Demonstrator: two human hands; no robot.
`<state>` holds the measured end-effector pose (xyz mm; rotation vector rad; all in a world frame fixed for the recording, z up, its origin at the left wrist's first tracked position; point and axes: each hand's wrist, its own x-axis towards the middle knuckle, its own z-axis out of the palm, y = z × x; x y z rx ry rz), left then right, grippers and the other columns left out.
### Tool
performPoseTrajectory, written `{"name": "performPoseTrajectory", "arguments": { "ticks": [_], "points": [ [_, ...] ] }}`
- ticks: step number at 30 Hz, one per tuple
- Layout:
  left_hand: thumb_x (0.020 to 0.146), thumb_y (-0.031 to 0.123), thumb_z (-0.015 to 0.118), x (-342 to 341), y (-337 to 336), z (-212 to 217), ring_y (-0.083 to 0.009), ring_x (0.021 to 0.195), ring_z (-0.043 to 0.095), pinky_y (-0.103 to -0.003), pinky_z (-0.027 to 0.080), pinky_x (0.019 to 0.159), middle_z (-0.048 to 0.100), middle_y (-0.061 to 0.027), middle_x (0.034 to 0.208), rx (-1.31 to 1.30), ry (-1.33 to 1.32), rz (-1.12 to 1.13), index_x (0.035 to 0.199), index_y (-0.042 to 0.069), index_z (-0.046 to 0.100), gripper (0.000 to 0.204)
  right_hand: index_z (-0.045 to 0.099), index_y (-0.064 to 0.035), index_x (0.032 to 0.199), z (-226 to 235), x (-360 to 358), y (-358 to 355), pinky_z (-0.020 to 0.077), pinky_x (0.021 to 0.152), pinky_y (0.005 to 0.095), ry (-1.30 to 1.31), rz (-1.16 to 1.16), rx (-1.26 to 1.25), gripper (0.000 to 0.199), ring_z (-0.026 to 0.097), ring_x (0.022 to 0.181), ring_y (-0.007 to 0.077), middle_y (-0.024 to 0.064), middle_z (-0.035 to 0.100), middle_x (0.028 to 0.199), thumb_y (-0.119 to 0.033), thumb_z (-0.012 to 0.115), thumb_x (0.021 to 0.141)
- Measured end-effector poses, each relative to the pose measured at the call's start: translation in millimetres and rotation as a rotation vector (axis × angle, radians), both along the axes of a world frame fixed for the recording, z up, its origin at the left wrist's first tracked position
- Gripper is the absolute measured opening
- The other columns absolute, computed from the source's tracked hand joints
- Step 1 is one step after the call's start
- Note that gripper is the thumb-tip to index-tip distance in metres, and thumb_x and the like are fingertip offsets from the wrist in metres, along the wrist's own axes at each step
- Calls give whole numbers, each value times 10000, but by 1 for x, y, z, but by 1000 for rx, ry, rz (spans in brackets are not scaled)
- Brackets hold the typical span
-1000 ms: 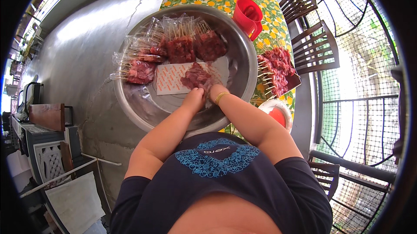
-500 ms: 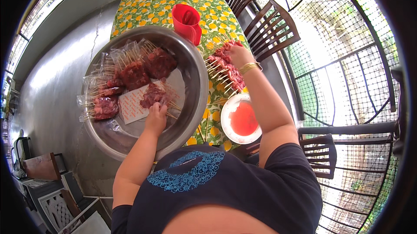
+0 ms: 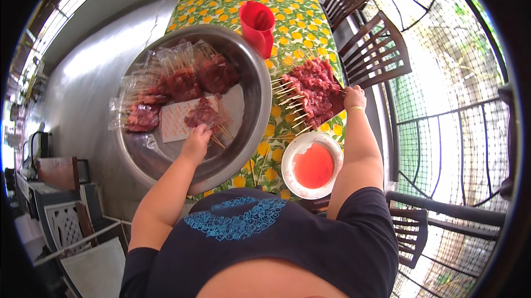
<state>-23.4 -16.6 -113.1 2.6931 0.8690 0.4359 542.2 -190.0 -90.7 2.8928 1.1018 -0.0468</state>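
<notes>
My left hand (image 3: pixel 197 142) is closed around the ends of some raw meat skewers (image 3: pixel 202 114), over a white printed slab (image 3: pixel 172 126) inside a large metal basin (image 3: pixel 259 126). More meat skewers in clear plastic bags (image 3: pixel 180 85) line the basin's far and left sides. On the table to the right, a pile of raw meat skewers (image 3: pixel 312 90) lies on a dark tray (image 3: pixel 335 111), sticks pointing left. My right hand (image 3: pixel 354 99) has its fingers closed at the tray's right edge; the fingertips are partly hidden.
A white bowl (image 3: pixel 286 161) of red liquid stands close to me, right of the basin. Beyond the basin is a red pitcher (image 3: pixel 258 27). The table wears a lemon-print cloth (image 3: pixel 221 2). Wooden chairs (image 3: pixel 376 49) stand along the right side, beside a mesh-covered grille (image 3: pixel 442 82).
My right hand has moved from on top of the meat pile to the tray's right edge, uncovering the pile. My left hand keeps its hold on the skewers. The view has shifted slightly.
</notes>
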Motion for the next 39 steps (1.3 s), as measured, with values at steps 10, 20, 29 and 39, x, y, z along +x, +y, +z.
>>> {"name": "performPoseTrajectory", "arguments": {
  "ticks": [10, 20, 29, 39],
  "points": [
    [818, -61, 562, 0, 10, 9, -392, 1150, 592, -439, 495, 1007, 606, -171, 1351, -62, -73, 21, 1247, 19, 672, 450, 729, -82, 848, 45, -20, -21, 533, 805, 455, 147, 74, 192, 137, 675, 904, 357, 156, 702, 925, -183, 800, 787],
    [779, -63, 635, -2, 24, 1, -366, 1263, 570, -409, 469, 1068, 601, -183, 1362, -226, -205, -64, 1336, 10, 614, 562, 724, -34, 824, 166, -255, 7, 527, 731, 486, 522, 707, 182, 150, 668, 807, 385, 190, 683, 825, -182, 705, 802],
    [800, -66, 528, 2, 14, -1, -381, 1240, 584, -424, 464, 1068, 613, -233, 1337, -165, -226, 2, 1300, -34, 620, 510, 775, -50, 859, 76, -365, 102, 550, 847, 470, 525, 693, -198, 188, 704, 890, 380, 204, 729, 884, -183, 661, 792],
    [769, -13, 654, 5, 12, -17, -373, 1281, 569, -406, 444, 1110, 601, -253, 1356, -268, -361, -11, 1263, -54, 635, 497, 761, -118, 1160, -27, -424, 149, 543, 954, 410, 226, 1019, -649, 335, 691, 1107, 316, 141, 722, 1194, -213, 724, 841]
  ]
}}
